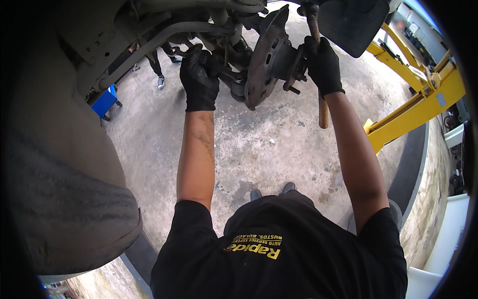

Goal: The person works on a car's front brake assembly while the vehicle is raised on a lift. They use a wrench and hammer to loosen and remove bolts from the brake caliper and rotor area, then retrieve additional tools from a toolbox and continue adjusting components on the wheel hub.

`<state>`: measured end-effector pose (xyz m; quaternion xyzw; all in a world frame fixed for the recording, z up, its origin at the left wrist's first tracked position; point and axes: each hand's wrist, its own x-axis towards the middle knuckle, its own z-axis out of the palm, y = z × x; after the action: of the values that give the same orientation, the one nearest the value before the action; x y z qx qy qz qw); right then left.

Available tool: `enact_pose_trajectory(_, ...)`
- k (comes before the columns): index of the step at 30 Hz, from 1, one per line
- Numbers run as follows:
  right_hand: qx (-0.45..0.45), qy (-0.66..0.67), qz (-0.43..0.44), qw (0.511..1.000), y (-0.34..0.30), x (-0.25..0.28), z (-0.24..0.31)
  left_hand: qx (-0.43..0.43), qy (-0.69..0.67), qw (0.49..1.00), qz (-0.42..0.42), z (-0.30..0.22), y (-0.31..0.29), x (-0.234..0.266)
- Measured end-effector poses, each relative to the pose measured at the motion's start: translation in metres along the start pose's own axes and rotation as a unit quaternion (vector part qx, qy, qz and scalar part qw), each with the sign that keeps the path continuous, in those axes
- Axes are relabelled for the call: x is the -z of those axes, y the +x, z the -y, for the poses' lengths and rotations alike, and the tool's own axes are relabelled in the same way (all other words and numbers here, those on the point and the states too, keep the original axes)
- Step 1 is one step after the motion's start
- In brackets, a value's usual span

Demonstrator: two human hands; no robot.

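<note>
Both of my hands wear black gloves and are raised to the underside of a lifted vehicle. My left hand [200, 77] is closed round a dark metal bar [226, 73] with a rounded end, left of the brake disc; whether it is a wrench or a suspension link I cannot tell. The worn brake disc [264, 62] stands on edge between my hands, its hub [288, 61] and studs facing right. My right hand [323, 67] grips a hammer [323, 113] midway along its wooden handle, head up, just right of the hub. Its fingertips are partly hidden.
Suspension arms [174, 32] and a dark panel [348, 25] hang overhead. A large grey vehicle part [74, 174] fills the left side. A yellow lift arm [413, 109] reaches in from the right. A blue wheeled cabinet [104, 101] and another person's legs [157, 70] are beyond, at left.
</note>
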<state>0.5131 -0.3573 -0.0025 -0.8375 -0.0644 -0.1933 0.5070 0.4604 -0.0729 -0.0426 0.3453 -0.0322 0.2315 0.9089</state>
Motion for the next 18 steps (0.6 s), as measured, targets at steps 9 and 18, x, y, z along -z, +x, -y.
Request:
enact_pose_trajectory(9, 0.010, 0.107, 0.045, 0.993, 0.005, -0.002, -0.013, -0.322, 0.312, 0.886, 0.116, 0.013, -0.185, -0.031)
enact_pose_trajectory(18, -0.006, 0.088, 0.044, 0.995, 0.001, 0.005, -0.007, -0.314, 0.206, 0.922, 0.099, 0.006, -0.177, -0.042)
